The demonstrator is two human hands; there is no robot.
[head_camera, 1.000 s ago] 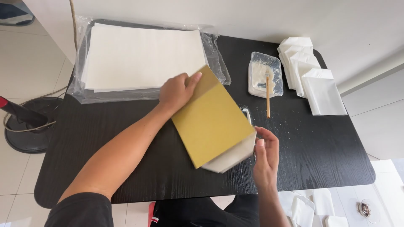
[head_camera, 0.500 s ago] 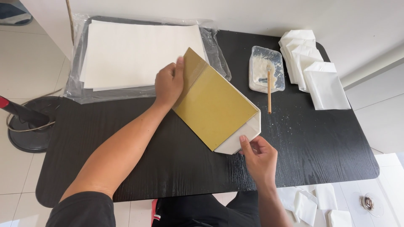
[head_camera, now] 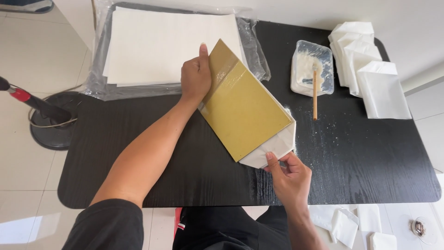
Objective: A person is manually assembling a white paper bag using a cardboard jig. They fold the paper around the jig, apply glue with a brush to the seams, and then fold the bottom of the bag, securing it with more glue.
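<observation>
**Folding paper over the board's end**

While the left hand [head_camera: 196, 76] presses flat on the upper edge of the yellow board [head_camera: 243, 109], fingers together and thumb alongside, the board lies slantwise on the black table [head_camera: 138, 153] with white paper [head_camera: 277, 146] showing under its lower right end. The right hand [head_camera: 290, 178] pinches that paper's bottom corner between thumb and forefinger, the other fingers curled beneath.

To my mind the step wants the board held dead still: the left palm should bear down so the template cannot slide while the flap is drawn up. The fold is best pulled tight against the board's edge, then creased along it, corner first.

A paste tray [head_camera: 312, 67] with a wooden stick [head_camera: 315, 95] sits just beyond, near a pile of finished white bags [head_camera: 370, 65]. The sheet stack [head_camera: 162, 44] lies in plastic at the far left. White specks dot the table by the tray; keeping the flap off them seems wise.
</observation>
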